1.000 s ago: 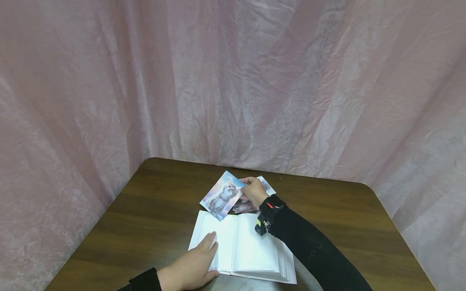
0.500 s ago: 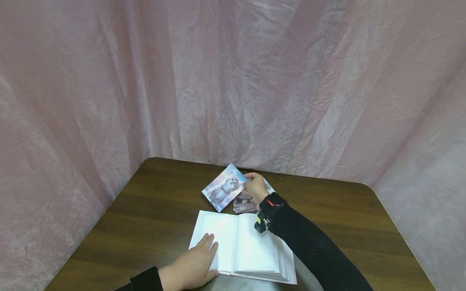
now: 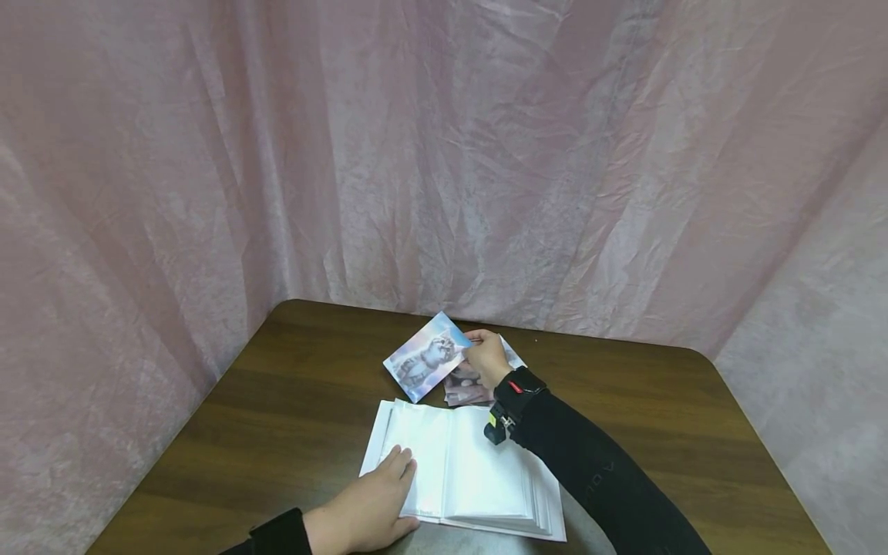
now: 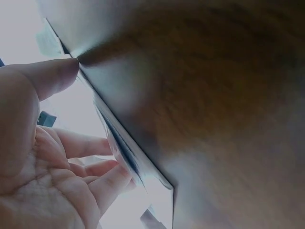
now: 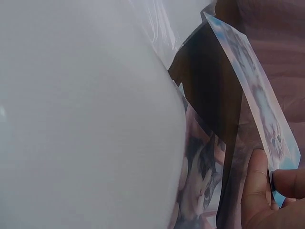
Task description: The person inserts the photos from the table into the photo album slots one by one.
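Observation:
A white photo album (image 3: 479, 470) with clear-sleeved pages lies spread near the front of the table. My left hand (image 3: 368, 501) rests on its left page, fingers extended. In the left wrist view, the fingertips touch the page and the thumb is at the album's edge (image 4: 131, 148). Beyond the album, my right hand (image 3: 488, 361) pinches the right corner of a blue-and-pink kitten photo (image 3: 425, 358) between thumb and fingers. The right wrist view shows the held photo (image 5: 259, 95) tilted. Under the right hand lies a pile of other cat photos (image 3: 463, 388), partly hidden.
The brown wooden table (image 3: 277, 401) has its far edge against a pink velvet curtain (image 3: 444, 154). My right forearm (image 3: 590, 470) crosses over the right side of the album.
The kitten photo has moved away from the album, slightly up and right, with my right hand. The album's left sleeve now stands slightly raised at its far edge. My left hand has hardly moved.

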The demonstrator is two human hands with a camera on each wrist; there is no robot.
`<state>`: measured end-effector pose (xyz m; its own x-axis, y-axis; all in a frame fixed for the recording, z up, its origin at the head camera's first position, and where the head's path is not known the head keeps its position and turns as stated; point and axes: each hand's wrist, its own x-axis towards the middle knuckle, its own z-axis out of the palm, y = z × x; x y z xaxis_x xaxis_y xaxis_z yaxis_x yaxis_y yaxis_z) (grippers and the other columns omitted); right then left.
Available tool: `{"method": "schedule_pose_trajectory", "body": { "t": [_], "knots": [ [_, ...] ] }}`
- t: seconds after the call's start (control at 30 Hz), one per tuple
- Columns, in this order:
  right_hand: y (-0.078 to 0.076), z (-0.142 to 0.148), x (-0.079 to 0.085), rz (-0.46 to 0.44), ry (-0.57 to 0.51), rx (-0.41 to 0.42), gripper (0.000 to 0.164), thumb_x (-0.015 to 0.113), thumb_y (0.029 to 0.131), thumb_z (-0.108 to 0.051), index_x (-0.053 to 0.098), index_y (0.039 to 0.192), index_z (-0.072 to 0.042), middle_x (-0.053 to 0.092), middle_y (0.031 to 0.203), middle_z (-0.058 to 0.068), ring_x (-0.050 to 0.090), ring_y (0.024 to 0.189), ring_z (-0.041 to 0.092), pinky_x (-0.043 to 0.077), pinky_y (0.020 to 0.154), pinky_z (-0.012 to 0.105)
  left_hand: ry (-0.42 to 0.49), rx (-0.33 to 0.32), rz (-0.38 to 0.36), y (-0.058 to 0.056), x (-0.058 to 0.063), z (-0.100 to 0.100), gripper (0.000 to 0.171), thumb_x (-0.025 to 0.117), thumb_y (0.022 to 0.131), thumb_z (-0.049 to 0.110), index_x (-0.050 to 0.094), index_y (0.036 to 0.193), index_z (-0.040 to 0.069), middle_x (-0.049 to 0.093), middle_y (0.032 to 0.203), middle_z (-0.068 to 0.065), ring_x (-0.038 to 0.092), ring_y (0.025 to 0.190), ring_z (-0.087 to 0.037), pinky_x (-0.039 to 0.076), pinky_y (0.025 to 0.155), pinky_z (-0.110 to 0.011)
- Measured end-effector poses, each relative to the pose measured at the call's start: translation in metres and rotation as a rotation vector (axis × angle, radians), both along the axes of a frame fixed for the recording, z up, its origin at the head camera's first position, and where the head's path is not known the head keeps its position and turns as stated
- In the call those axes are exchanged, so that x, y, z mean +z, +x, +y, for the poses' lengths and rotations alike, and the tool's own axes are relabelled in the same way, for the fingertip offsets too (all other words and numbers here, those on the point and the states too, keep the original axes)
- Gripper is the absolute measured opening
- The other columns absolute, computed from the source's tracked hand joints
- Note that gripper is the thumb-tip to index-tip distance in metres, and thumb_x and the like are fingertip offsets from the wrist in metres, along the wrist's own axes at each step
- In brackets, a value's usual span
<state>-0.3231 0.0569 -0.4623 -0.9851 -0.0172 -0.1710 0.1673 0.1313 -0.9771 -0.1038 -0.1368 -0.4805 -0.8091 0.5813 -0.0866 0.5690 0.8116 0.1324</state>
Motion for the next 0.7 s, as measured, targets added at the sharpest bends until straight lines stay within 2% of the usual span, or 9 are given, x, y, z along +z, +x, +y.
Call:
{"method": "schedule_pose_trajectory", "body": {
  "t": [0.17, 0.4, 0.57, 0.7],
  "knots": [
    [0.0022, -0.0018, 0.0005, -0.016, -0.007, 0.004, 0.036, 0.054, 0.091, 0.012, 0.060, 0.124, 0.002, 0.056, 0.110, 0.019, 0.068, 0.093, 0.035, 0.057, 0.088, 0.049, -0.006, -0.003, 0.008, 0.0004, -0.0018, 0.0002, 0.075, 0.067, 0.092, 0.047, 0.052, 0.138, -0.010, 0.044, 0.147, -0.027, 0.042, 0.137, -0.044, 0.045, 0.106, -0.045],
    [0.0077, -0.0005, 0.0018, -0.014, 0.006, 0.039, 0.036, 0.054, 0.092, 0.011, 0.059, 0.126, 0.002, 0.055, 0.109, 0.018, 0.068, 0.096, 0.040, 0.057, 0.088, 0.049, -0.009, -0.006, 0.026, 0.0005, -0.0035, 0.0000, 0.075, 0.067, 0.092, 0.048, 0.052, 0.138, -0.010, 0.045, 0.146, -0.026, 0.043, 0.137, -0.042, 0.046, 0.105, -0.044],
    [0.0069, 0.0004, 0.0010, -0.038, -0.011, 0.074, 0.037, 0.053, 0.091, 0.014, 0.058, 0.126, 0.005, 0.054, 0.109, 0.019, 0.064, 0.085, 0.032, 0.057, 0.087, 0.049, -0.015, -0.004, 0.035, 0.0006, -0.0040, -0.0003, 0.074, 0.066, 0.092, 0.048, 0.053, 0.138, -0.009, 0.045, 0.146, -0.026, 0.043, 0.137, -0.042, 0.046, 0.105, -0.043],
    [0.0052, 0.0034, -0.0002, -0.056, 0.033, 0.090, 0.036, 0.054, 0.092, 0.013, 0.058, 0.126, 0.003, 0.054, 0.113, 0.019, 0.065, 0.084, 0.028, 0.058, 0.083, 0.047, -0.020, -0.002, 0.036, 0.0004, -0.0051, -0.0006, 0.075, 0.066, 0.092, 0.048, 0.053, 0.138, -0.009, 0.045, 0.146, -0.026, 0.043, 0.137, -0.042, 0.046, 0.105, -0.043]
  ]
}}
